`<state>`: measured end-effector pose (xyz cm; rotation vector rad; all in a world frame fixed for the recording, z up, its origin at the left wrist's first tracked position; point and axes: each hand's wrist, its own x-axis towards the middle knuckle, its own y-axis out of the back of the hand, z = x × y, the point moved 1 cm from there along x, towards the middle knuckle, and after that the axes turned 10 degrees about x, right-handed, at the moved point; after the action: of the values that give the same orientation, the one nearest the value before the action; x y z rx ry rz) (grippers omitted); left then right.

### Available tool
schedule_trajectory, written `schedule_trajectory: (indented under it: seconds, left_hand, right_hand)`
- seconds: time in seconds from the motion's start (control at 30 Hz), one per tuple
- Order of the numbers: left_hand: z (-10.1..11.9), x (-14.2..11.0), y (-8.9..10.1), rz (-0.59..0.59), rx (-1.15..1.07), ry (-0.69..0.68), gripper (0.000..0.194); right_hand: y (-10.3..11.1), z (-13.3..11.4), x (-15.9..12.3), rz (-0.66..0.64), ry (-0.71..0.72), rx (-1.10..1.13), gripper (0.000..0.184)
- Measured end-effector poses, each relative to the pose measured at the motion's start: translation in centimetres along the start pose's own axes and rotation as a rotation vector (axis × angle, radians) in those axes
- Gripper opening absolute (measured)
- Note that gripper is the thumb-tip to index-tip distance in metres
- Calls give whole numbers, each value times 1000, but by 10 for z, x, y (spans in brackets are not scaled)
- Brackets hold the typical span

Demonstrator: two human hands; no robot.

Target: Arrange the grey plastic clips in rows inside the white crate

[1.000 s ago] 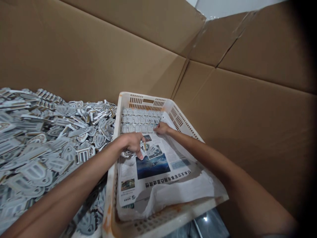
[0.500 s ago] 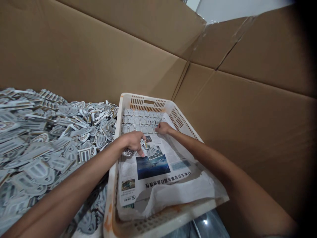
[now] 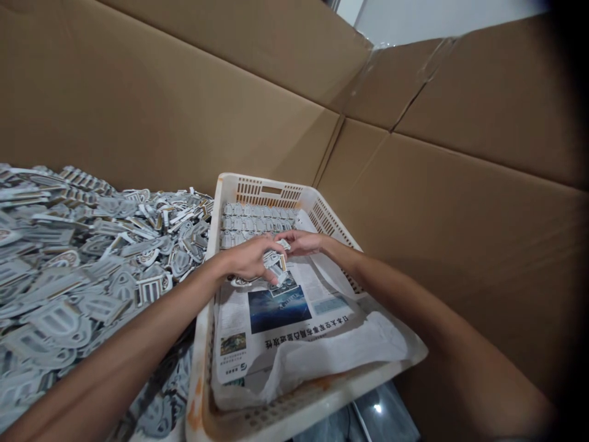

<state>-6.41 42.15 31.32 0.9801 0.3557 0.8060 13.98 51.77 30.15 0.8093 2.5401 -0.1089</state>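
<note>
My left hand [image 3: 251,258] is over the white plastic crate [image 3: 208,270], its fingers curled around several small grey-and-white shield-shaped pieces [image 3: 277,270] with slots. Close beside it, my right hand [image 3: 306,244] has its fingertips together at the top of this bunch, on a piece [image 3: 283,244] whose far end I cannot make out. Printed newspaper [image 3: 322,285] lines the crate beneath both hands. Beyond them, similar pieces [image 3: 257,223] lie in neat rows at the crate's far end, the nearest row partly hidden by my hands.
A large loose heap of the same pieces [image 3: 83,276] fills the left side, up against the crate. Tall cardboard walls [image 3: 193,110] stand behind and to the right. A dark shiny surface [image 3: 384,411] shows below the crate's near edge.
My right hand has moved back from the laid rows toward my left hand, and the two now meet at the bunch. My left hand has shifted slightly right, still holding its pieces.
</note>
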Motion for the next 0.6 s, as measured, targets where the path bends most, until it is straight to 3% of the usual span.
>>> schedule_trajectory:
  seconds: [0.27,0.4,0.47,0.6]
  left_hand:
    - [7,-3,4,-55,-33,36,50]
    - [8,-5,4,-133,-92,15,47]
    - [6,-6,3,-182,-58,63,51]
    - [1,-6,-1,-230,49,132,57]
  right_hand:
    - [-2,2,5,-122,71,-207,60]
    - [10,1,1,-148,74,-297,36]
    - [17,1,-4,-85,30,-366,25]
    - [30,3,-17,232,-204,-563,27]
